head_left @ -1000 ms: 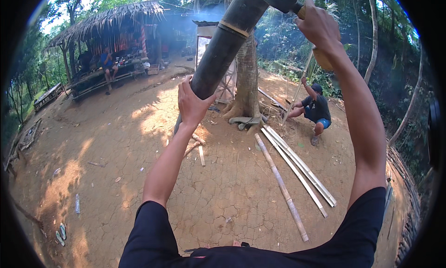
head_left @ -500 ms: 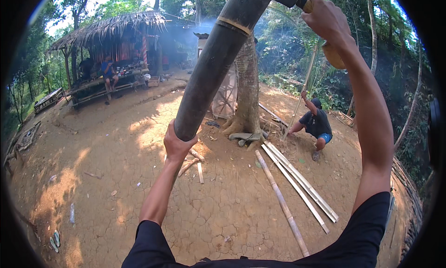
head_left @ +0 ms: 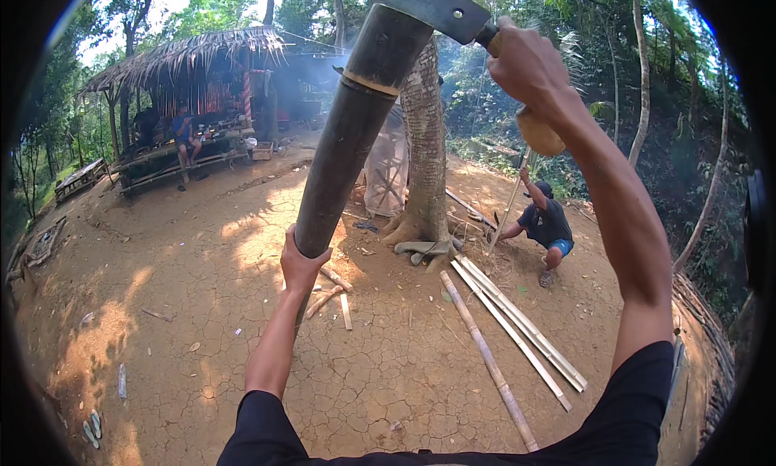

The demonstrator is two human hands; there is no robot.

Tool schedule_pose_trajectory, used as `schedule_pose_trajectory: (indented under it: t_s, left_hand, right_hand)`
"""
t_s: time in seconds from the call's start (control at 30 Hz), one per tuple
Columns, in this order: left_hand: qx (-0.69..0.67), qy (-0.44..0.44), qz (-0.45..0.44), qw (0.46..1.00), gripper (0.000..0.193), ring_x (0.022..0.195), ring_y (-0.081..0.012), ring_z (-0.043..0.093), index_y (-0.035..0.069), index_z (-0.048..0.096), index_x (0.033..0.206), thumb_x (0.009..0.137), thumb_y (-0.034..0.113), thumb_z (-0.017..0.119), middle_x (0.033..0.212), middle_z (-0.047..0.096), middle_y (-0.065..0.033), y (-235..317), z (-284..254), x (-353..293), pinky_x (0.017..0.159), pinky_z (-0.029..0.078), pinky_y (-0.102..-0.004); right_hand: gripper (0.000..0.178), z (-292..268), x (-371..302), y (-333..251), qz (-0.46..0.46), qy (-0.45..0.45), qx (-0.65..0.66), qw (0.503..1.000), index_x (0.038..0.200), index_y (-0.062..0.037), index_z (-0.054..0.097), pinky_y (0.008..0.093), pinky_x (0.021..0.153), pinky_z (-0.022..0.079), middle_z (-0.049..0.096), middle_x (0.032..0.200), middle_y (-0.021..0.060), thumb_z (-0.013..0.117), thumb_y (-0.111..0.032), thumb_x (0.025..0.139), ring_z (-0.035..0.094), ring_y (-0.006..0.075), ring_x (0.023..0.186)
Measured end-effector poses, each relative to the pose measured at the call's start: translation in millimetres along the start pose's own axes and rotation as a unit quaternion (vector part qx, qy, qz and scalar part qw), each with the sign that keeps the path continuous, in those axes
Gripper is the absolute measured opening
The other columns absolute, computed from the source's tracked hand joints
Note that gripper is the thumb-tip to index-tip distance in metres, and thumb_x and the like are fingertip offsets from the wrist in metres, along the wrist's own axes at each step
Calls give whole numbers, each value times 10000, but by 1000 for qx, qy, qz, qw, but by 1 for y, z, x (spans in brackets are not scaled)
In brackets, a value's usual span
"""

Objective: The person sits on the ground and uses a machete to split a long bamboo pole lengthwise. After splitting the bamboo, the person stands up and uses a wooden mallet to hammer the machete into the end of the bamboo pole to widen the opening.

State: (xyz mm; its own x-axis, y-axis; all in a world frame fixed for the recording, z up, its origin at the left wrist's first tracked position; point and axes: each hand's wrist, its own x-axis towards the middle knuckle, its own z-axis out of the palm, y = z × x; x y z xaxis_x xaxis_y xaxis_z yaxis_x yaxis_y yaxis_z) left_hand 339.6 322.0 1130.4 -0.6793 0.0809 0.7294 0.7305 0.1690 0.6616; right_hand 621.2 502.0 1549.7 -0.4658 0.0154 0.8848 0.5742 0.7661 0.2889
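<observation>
My left hand (head_left: 301, 262) is wrapped round the lower part of a thick dark bamboo pole (head_left: 343, 147). The pole slants up and to the right, with a pale ring at a joint near its top. Above it, my raised right hand (head_left: 529, 70) grips the handle of a machete (head_left: 404, 1). Its broad dark blade has round holes and lies crosswise at the bamboo's upper end; whether it has cut in, I cannot tell. A rounded wooden butt (head_left: 540, 133) shows below my right fist.
Split bamboo strips (head_left: 517, 324) and a whole bamboo pole (head_left: 489, 357) lie on cracked earth. Short bamboo pieces (head_left: 327, 296) lie near a tree trunk (head_left: 422, 143). A person (head_left: 546, 223) squats at right holding a stick; another sits at a thatched hut (head_left: 190, 62).
The bamboo's top and the machete have shifted left and down in view, bringing the blade and the pole's upper end into sight. Both hands keep their grip.
</observation>
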Motion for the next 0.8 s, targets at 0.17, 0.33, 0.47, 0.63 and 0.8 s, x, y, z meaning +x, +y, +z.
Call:
schedule_pose_trajectory:
  t_s: [0.17,0.33,0.47,0.63,0.8]
  left_hand:
    - [16,-39,3,999,914,1004,-386,666,95,455,1352,592,291,924,1099,667,-192,11,29,-11,866,527,-483]
    - [2,-65,-41,997,862,1043,-359,680,119,458,1348,636,297,911,1130,684,-189,35,29,-12,896,536,-450]
    - [8,-69,-45,997,855,1055,-350,677,115,456,1346,643,289,912,1136,681,-189,33,26,-15,905,532,-445]
    - [12,-97,-66,993,869,1069,-339,671,109,448,1351,642,289,917,1162,672,-192,39,13,-24,916,529,-441]
    - [1,-105,-52,993,891,1091,-337,659,91,437,1366,642,283,919,1174,662,-195,49,3,-40,940,519,-438]
  right_hand:
    - [268,-4,-19,13,18,-15,2,1000,1016,-14,554,498,701,584,720,864,248,709,-122,826,730,407,778]
    - [309,1,-30,27,20,3,-4,1000,1031,-23,529,487,679,583,716,841,225,735,-153,842,730,388,757]
    - [327,-14,-42,24,3,5,-19,1000,1029,-37,520,487,687,574,712,887,217,722,-226,854,731,377,788]
    - [384,-41,-51,34,-9,-61,76,995,1086,-35,510,469,717,567,694,900,212,705,-264,848,719,339,777]
    - [336,-55,-67,49,-8,-132,368,920,1136,26,548,354,532,560,663,728,145,678,-106,855,698,197,629]
